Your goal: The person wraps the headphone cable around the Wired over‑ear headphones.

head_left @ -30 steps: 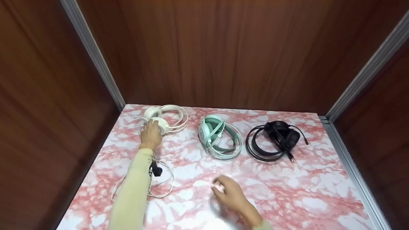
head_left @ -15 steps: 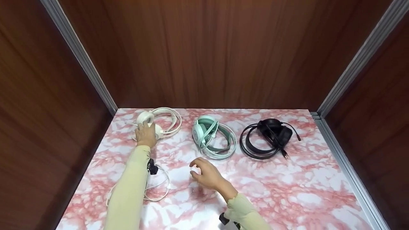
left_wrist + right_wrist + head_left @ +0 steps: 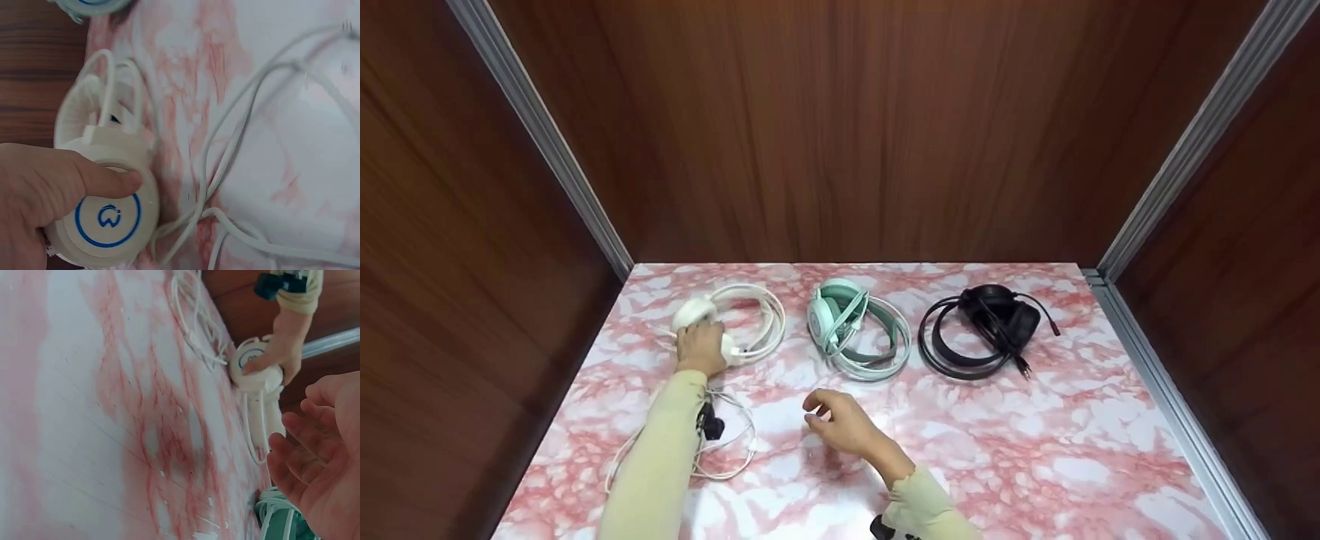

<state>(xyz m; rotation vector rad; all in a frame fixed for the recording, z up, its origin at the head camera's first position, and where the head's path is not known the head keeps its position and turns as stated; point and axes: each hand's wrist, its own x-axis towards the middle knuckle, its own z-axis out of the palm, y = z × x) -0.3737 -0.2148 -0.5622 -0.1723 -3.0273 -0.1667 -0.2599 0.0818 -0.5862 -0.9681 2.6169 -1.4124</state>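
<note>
White headphones (image 3: 771, 324) are at the back left of the marbled table. My left hand (image 3: 701, 349) grips them by an ear cup. In the left wrist view the thumb lies across the outer face of that ear cup (image 3: 107, 219), which bears a blue ring and logo; the other fingers are hidden. A white cable (image 3: 754, 444) trails toward the near side, partly under the left sleeve. My right hand (image 3: 844, 424) hovers over the middle of the table, holding nothing. Its fingers are loosely bent in the right wrist view.
Mint-green headphones (image 3: 900, 337) with a coiled cable lie at the middle back. Farther right are black headphones (image 3: 1020, 324) with a boom microphone. Brown wood-grain panels (image 3: 840, 135) and metal rails (image 3: 1147, 375) bound the table (image 3: 1035, 465).
My left hand has taken hold of the white headphones and drawn them slightly toward the near side. My right hand has moved left and forward, then stayed nearly still. The camera view has shifted slightly.
</note>
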